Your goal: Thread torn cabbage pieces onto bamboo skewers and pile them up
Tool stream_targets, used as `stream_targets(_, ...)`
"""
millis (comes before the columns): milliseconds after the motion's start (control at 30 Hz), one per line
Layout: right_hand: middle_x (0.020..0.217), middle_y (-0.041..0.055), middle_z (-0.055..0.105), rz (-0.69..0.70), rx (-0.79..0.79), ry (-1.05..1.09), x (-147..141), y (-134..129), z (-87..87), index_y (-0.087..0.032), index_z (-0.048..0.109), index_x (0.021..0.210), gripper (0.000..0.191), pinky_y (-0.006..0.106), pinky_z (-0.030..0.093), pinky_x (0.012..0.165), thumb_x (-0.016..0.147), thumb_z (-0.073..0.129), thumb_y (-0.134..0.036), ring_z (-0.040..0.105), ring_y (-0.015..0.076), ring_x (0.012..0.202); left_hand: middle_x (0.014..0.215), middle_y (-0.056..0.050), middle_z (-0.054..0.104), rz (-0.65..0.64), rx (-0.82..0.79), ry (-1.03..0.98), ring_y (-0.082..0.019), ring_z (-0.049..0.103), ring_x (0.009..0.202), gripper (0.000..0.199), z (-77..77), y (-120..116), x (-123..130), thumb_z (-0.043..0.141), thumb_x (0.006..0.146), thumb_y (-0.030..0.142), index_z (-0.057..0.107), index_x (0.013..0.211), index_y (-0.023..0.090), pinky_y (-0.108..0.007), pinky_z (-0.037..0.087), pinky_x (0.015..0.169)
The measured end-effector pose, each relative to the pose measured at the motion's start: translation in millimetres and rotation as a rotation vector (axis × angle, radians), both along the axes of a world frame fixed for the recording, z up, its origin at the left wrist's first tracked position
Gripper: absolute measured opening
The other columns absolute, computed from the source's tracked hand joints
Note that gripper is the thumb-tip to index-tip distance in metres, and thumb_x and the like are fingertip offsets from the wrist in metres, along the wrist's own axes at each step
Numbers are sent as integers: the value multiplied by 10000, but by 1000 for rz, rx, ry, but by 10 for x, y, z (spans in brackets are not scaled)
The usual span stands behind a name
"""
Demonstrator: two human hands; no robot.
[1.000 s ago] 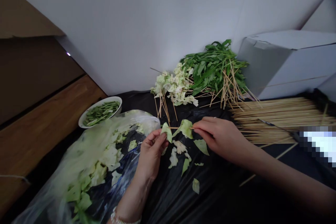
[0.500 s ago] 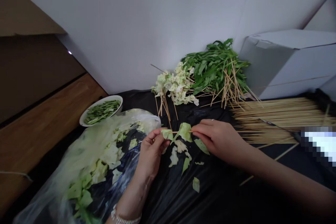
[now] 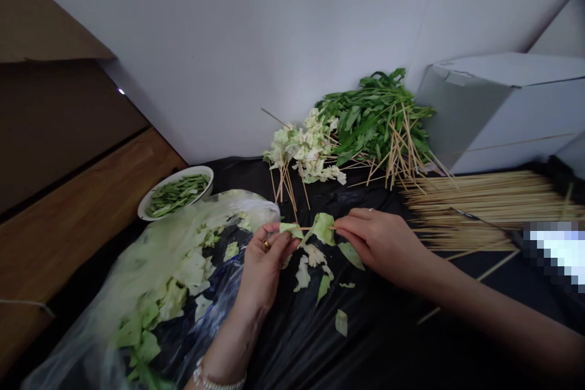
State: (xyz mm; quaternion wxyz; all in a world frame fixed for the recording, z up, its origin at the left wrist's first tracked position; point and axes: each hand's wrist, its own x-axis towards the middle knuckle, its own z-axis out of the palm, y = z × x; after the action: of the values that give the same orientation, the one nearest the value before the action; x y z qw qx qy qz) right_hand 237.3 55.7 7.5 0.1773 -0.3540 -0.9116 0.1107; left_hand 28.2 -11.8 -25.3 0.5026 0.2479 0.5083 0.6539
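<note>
My left hand (image 3: 266,259) pinches a pale green cabbage piece (image 3: 291,230) at the left end of a thin wooden skewer. Farther right on the same skewer sits a second cabbage piece (image 3: 324,229). My right hand (image 3: 372,237) is closed on the skewer just right of that piece. Loose cabbage scraps (image 3: 302,274) lie on the black plastic sheet (image 3: 315,341) below my hands. An open clear plastic bag (image 3: 150,256) with many cabbage pieces spreads to the left of my left hand.
At the back stand skewered cabbage (image 3: 311,146) and skewered leafy greens (image 3: 365,116) against the white wall. Bare skewers (image 3: 479,201) lie in a pile at right, before a white box (image 3: 516,109). A white bowl (image 3: 143,210) of green pods is at left.
The fingers of my left hand have shifted slightly on the left cabbage piece, and a ring now shows. My right hand has hardly moved.
</note>
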Motion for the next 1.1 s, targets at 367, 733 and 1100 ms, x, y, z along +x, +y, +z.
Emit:
stream_targets(367,867,39,642,-2,-6,-65,-30,-28,3,-212,687,1014,270,279,394,693,994,419,-242,620,182,839,699,26,732,21,5,150,-109,691,636,375,-5,-16,44,831,655,311,557,881,188,-235,561,715)
stream_targets(733,862,29,619,-19,-9,-185,-87,-116,-6,-195,643,953,199,280,341,630,978,446,-186,603,159,759,736,0,746,49,15,287,-133,710,636,367,-12,-13,82,813,668,335,542,868,189,-224,550,656)
stream_targets(1100,853,31,634,-48,73,-159,-87,-85,-48,-189,651,939,169,282,332,612,951,485,-155,613,165,749,924,-59,758,-102,43,341,-203,734,850,350,-107,-74,214,710,797,300,503,1063,208,-305,560,767)
